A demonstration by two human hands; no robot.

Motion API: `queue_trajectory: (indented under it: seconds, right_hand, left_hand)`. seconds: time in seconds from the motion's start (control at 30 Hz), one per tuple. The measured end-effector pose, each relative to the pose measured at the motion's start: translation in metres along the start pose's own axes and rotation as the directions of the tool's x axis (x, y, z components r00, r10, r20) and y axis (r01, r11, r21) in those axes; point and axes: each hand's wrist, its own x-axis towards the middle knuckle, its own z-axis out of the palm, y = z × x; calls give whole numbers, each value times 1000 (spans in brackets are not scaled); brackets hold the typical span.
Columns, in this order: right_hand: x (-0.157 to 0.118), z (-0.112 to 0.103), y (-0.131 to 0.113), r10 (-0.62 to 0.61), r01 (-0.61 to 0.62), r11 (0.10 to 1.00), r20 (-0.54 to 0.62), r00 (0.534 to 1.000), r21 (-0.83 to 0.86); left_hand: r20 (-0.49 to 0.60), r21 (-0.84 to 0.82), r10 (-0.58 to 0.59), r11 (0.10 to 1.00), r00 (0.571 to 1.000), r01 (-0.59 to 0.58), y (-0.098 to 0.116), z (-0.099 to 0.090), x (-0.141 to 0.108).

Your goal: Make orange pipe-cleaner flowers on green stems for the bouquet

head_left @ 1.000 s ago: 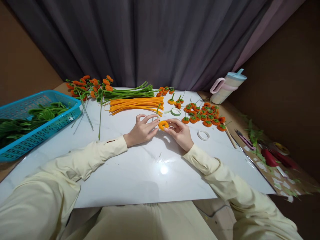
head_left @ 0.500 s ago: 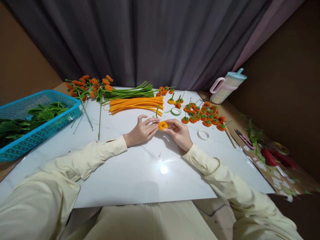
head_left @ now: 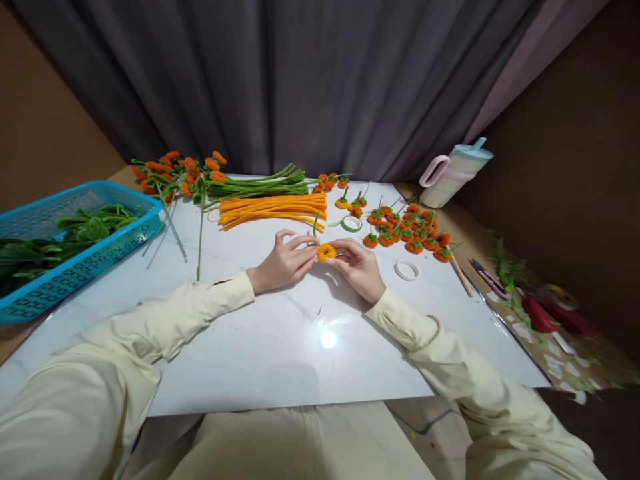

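Between my two hands, above the middle of the white table, is a small yellow-orange pipe-cleaner pumpkin (head_left: 326,252) with its ring-shaped side facing me. My left hand (head_left: 286,261) pinches its left edge, the fingertips partly hidden behind it. A green pipe-cleaner piece (head_left: 315,225) sticks up just behind the left fingertips. My right hand (head_left: 357,265) grips the right side with thumb and fingers. Beyond the hands lie a bundle of orange pipe cleaners (head_left: 273,209) and a bundle of green pipe cleaners (head_left: 260,185).
Several finished orange pumpkins (head_left: 407,227) sit to the right, near a green tape roll (head_left: 351,224) and a white tape roll (head_left: 407,270). A blue basket (head_left: 100,257) of green leaves stands left. A tumbler (head_left: 453,175) and pliers (head_left: 539,315) are at the right.
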Motion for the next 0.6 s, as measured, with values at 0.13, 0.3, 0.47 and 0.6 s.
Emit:
queue_trajectory:
  seconds: [0.13, 0.3, 0.47, 0.6]
  right_hand:
    - [0, 0, -1, -30, 30, 1000, 2, 1000, 0]
    - [-1, 0, 0, -64, 65, 997, 22, 998, -45]
    - [-2, 0, -2, -88, 94, 991, 69, 994, -96]
    - [-3, 2, -3, -92, 101, 989, 85, 992, -104]
  left_hand:
    - [-58, 27, -25, 999, 998, 26, 1, 0, 1]
    - [-37, 22, -70, 997, 997, 71, 3, -1, 2]
    - [49, 0, -18, 1000, 999, 18, 6, -3, 1]
    - [52, 27, -26, 999, 998, 24, 4, -2, 0]
